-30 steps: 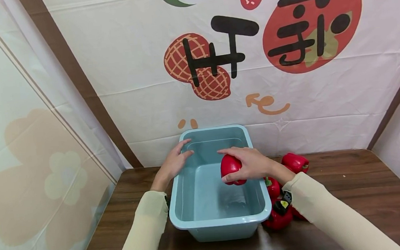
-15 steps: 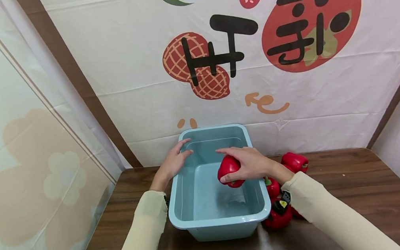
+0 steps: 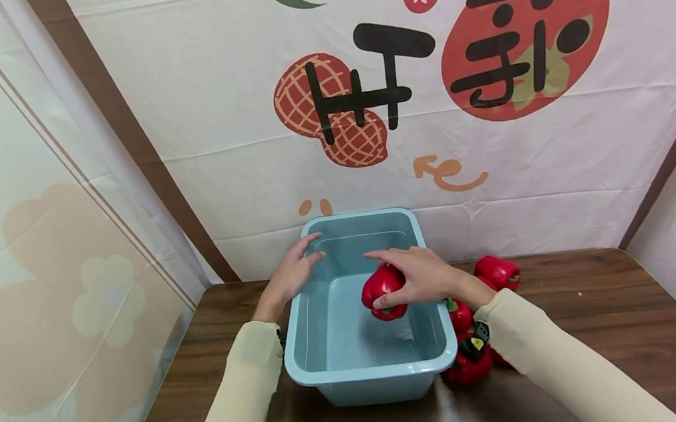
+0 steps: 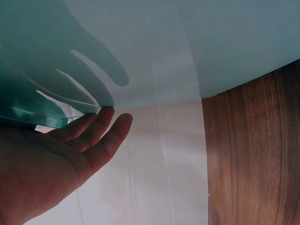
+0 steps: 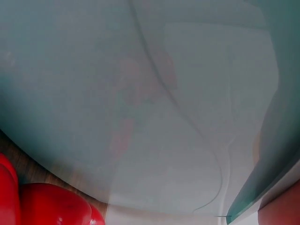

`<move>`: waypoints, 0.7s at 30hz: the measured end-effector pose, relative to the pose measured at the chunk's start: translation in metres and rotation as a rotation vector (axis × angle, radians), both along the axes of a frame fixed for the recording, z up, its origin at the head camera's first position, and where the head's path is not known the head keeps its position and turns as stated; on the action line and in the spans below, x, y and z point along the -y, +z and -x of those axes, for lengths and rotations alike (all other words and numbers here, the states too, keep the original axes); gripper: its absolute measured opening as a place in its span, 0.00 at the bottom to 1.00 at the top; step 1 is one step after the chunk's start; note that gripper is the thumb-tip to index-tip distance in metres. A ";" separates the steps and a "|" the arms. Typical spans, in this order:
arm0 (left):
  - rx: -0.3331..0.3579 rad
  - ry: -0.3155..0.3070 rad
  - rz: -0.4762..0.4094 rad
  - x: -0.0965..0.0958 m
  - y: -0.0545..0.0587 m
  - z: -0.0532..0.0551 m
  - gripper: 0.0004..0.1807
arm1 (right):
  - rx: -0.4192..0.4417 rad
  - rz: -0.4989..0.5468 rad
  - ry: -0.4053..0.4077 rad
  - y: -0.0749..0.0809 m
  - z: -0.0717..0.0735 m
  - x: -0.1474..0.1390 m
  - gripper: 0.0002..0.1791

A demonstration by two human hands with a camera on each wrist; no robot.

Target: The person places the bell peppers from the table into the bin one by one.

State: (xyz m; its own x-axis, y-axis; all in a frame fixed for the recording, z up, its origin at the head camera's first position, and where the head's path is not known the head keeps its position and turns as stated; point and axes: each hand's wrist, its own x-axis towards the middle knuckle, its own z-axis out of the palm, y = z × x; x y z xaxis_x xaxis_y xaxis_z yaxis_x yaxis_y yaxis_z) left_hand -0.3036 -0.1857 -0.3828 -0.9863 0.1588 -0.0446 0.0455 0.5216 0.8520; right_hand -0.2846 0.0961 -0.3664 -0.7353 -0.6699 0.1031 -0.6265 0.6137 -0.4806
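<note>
Inside a light blue plastic basin (image 3: 372, 373), a red bell pepper (image 3: 381, 294) is held above the floor by my right hand (image 3: 425, 276), thumb in front and fingers behind it. A bit of the pepper's green stem faces down toward me. My left hand (image 3: 291, 273) holds the basin's left rim, its thumb and forefinger reaching over to the inside. The left wrist view shows other fingers (image 4: 105, 140) under the rim along the outer wall. The right wrist view is mostly filled by the basin's outer wall (image 5: 140, 117); the held pepper is hidden there.
Several more red bell peppers (image 3: 466, 368) lie on the brown wooden table (image 3: 572, 338), close against the basin's right side, partly under my right forearm. A white printed cloth (image 3: 236, 146) hangs right behind the basin, and another cloth panel (image 3: 81, 314) stands to the left.
The bell pepper in my right hand has shifted slightly left and down and turned, bringing its stem into view. The left hand and the basin stay where they were.
</note>
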 end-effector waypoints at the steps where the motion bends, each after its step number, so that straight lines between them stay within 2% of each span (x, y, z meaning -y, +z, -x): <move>1: 0.002 0.002 -0.002 0.000 0.000 0.000 0.30 | -0.003 -0.001 0.003 0.000 0.000 0.000 0.49; 7: -0.003 -0.006 -0.004 0.001 0.000 0.000 0.30 | -0.002 0.003 0.028 -0.002 0.002 -0.001 0.42; 14: -0.007 -0.005 0.001 0.000 0.000 0.000 0.30 | -0.006 0.012 0.020 -0.003 0.003 -0.001 0.41; 21: 0.001 -0.005 0.006 -0.001 0.001 -0.001 0.30 | 0.000 0.093 0.026 -0.005 0.003 -0.003 0.39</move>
